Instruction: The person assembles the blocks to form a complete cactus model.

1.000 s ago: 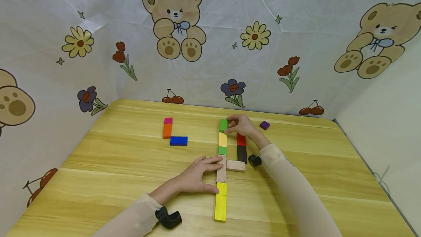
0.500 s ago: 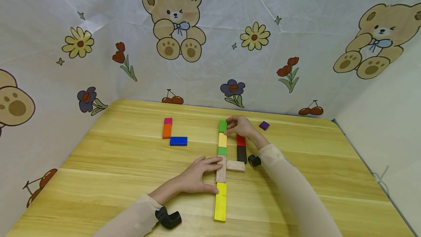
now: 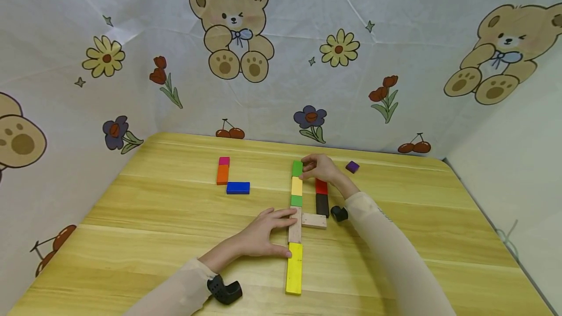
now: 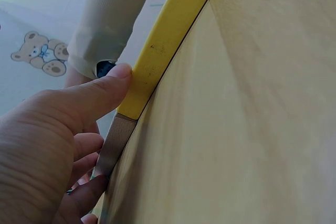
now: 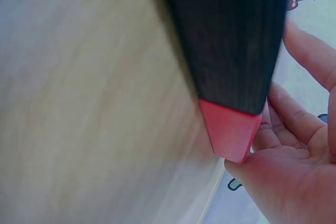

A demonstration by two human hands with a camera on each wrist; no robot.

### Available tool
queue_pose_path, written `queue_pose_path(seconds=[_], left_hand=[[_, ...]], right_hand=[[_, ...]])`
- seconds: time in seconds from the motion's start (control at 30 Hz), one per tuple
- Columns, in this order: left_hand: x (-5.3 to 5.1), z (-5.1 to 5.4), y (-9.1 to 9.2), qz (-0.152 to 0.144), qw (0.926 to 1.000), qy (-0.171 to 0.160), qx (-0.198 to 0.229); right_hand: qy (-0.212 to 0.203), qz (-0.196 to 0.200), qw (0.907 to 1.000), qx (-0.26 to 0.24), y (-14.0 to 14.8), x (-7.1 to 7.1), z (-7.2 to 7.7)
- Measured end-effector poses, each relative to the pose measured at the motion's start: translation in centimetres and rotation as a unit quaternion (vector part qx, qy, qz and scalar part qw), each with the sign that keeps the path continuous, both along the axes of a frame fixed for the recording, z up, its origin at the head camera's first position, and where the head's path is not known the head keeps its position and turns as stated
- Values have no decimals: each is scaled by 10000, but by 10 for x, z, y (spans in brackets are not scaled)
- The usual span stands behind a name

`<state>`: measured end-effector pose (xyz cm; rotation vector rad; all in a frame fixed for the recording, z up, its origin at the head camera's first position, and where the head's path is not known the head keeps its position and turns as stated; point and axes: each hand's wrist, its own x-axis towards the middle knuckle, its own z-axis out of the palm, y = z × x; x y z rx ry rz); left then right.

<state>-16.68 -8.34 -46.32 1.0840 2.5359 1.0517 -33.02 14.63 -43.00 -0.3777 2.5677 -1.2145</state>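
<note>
Block [image 3: 295, 232], pale, against fingers [image 3: 283, 213] of left hand [image 3: 259, 238].

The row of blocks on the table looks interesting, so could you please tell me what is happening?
A person has both hands at a row of blocks. The left hand touches an unpainted block and the yellow block at the near end; the right hand is at the green block at the far end. The blue block lies apart from the row.
</note>
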Motion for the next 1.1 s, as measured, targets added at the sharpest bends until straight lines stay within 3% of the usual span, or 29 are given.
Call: queue_pose_path(seconds=[0.23,0.47,0.73,1.1], left_hand=[[0,0,0,-3,10000,12,-39],[0,1,0,-21,10000,32,-71],[1,1,-1,41,10000,-39,-20],[1,0,0,56,10000,-8,-2]], right_hand=[[33,73,9999,-105,3,2,2],[238,-34,9977,-630,27,5,14],[650,-1005,9860,-1162,82,7,16],[416,-1904,9705,-1418,130,11,0]])
